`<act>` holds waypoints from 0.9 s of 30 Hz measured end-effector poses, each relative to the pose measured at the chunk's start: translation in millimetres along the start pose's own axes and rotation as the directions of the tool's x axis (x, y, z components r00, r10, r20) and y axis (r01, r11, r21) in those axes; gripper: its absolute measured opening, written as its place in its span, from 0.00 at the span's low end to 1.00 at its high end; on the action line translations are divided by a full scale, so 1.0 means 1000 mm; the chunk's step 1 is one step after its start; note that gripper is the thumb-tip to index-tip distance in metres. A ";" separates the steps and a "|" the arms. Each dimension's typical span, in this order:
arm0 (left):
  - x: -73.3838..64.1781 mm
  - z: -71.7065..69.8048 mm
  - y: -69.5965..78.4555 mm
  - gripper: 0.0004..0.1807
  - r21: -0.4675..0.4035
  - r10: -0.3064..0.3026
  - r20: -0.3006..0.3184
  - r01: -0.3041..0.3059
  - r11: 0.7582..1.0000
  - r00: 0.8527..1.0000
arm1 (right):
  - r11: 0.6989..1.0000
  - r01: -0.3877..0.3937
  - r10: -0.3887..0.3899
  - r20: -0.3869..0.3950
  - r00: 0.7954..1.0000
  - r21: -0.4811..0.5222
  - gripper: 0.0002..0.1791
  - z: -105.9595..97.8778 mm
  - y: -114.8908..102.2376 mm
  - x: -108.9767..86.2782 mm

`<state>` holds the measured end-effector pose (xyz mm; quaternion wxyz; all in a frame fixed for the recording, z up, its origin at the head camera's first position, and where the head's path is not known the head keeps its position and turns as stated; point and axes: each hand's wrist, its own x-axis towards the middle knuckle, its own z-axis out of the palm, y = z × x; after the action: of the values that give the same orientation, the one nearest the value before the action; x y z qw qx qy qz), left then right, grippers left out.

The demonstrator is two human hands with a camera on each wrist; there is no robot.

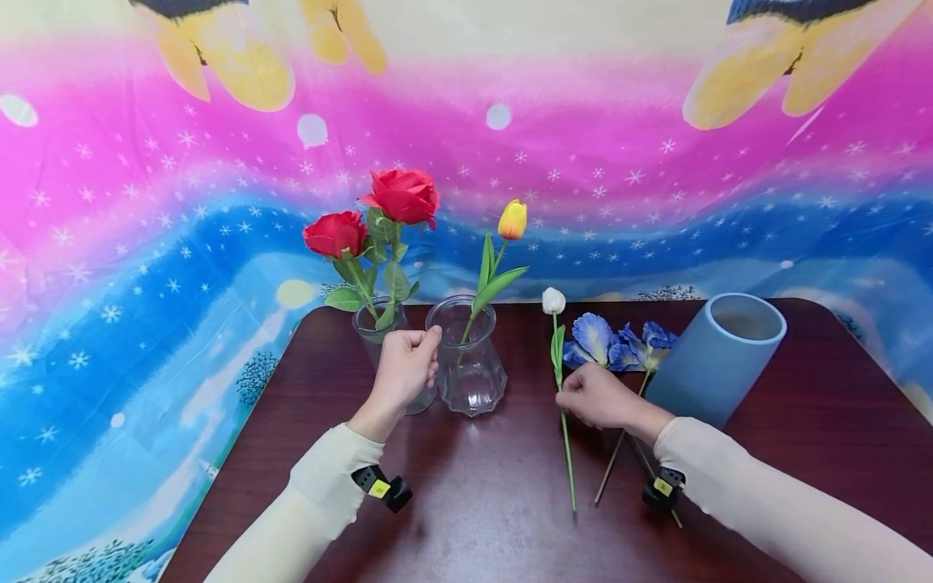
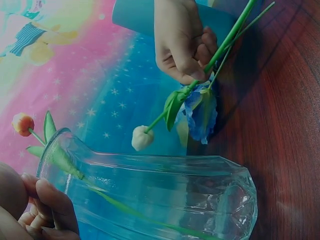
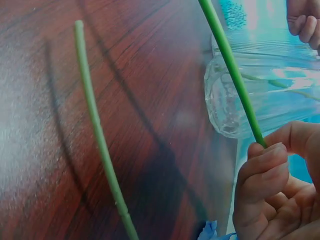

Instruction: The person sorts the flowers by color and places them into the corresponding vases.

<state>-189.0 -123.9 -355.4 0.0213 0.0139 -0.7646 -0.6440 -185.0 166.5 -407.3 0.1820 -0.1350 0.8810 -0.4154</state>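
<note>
My right hand (image 1: 599,397) pinches the green stem of a white tulip (image 1: 554,301) between thumb and fingertips. The tulip stands upright, bloom at the top, with its bare stem (image 3: 232,75) running down past the fingers. On the left, my left hand (image 1: 405,366) has its fingers curled at the rim of a clear glass vase (image 1: 472,389), pinching it on its near left side. Inside that vase leans one yellow-orange tulip (image 1: 513,220). Just behind my left hand is another glass vase (image 1: 419,402), partly hidden, with two red roses (image 1: 401,196).
Blue flowers (image 1: 594,340) lie on the dark wooden table (image 1: 481,502) beyond my right hand, their stems pointing towards me. A blue-grey vase (image 1: 710,364) stands to their right. A printed cloth (image 1: 583,162) hangs behind the table.
</note>
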 end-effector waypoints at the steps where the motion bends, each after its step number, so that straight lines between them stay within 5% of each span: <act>1: 0.000 0.000 0.000 0.27 0.000 0.001 0.000 -0.001 1.000 1.000 | 1.000 0.003 -0.003 -0.006 1.000 0.001 0.18 0.000 -0.001 0.000; 16: 0.000 0.000 0.002 0.27 0.000 -0.003 0.001 0.003 1.000 1.000 | 0.995 0.019 -0.005 -0.139 0.990 0.102 0.15 0.001 -0.007 -0.005; 27: 0.000 -0.001 0.000 0.28 0.019 -0.003 0.003 0.003 1.000 1.000 | 0.978 0.090 -0.030 -0.299 0.954 0.190 0.13 -0.002 -0.013 -0.011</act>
<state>-189.0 -124.5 -355.4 0.0189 0.0143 -0.7707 -0.6368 -174.4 164.1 -394.0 0.0486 -0.0792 0.8470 -0.5235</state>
